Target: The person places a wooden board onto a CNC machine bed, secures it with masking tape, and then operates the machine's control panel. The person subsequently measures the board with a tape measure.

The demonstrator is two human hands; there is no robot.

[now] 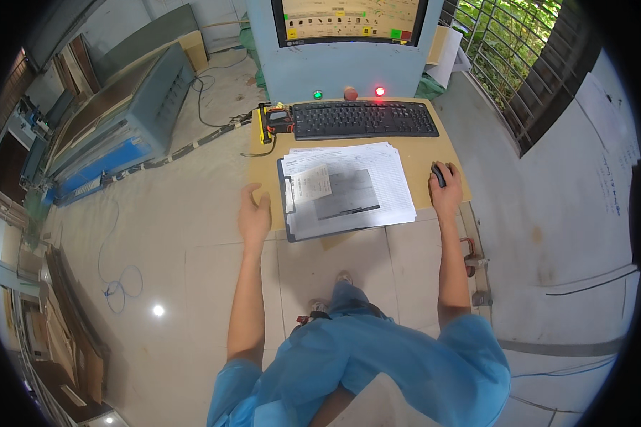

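Observation:
My right hand (445,191) is wrapped over a dark computer mouse (438,174) at the right side of a tan desk board (263,165). My left hand (253,213) rests at the board's left edge, thumb and fingers apart, holding nothing. Between the hands lies a dark clipboard (281,171) with a stack of printed sheets (400,191). A small white slip (311,183) and a grey printed picture (352,193) show on top of the stack. Behind the papers sits a black keyboard (363,119).
Left of the keyboard are a yellow-and-black tool (265,124) and an orange-and-black device (283,119). A lit monitor (349,23) in a blue cabinet (335,71) stands behind, with a green light, a red button and a red light. A large machine (132,121) and floor cables (185,148) lie left.

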